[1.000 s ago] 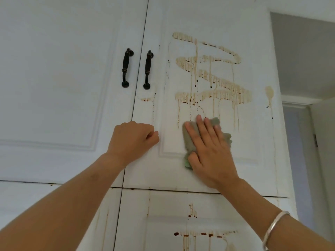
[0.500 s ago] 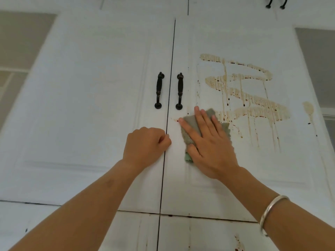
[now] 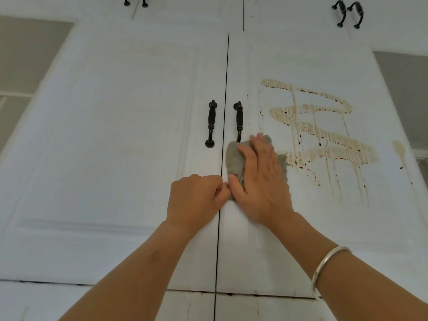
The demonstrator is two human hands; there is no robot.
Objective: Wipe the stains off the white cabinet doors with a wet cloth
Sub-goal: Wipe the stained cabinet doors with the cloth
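Two white cabinet doors meet at a dark seam. The right door (image 3: 324, 228) carries a large brown-yellow stain (image 3: 324, 133) with drips running down, and a smaller blotch (image 3: 398, 147) sits near its right edge. My right hand (image 3: 261, 179) lies flat, fingers straight, pressing a grey-green cloth (image 3: 235, 161) against the right door just below its black handle (image 3: 239, 120). The cloth covers the handle's lower end. My left hand (image 3: 196, 200) is curled into a fist resting on the left door (image 3: 115, 158) at the seam, holding nothing, its knuckles touching my right thumb.
The left door's black handle (image 3: 211, 123) stands just left of the seam. More black handles (image 3: 347, 13) belong to upper cabinet doors at the top. Lower doors begin below a horizontal gap (image 3: 254, 294). Grey wall shows at both sides.
My right hand has slid the cloth left and slightly up, to the seam under the right handle. The left fist stays at the seam. The view has tilted upward.
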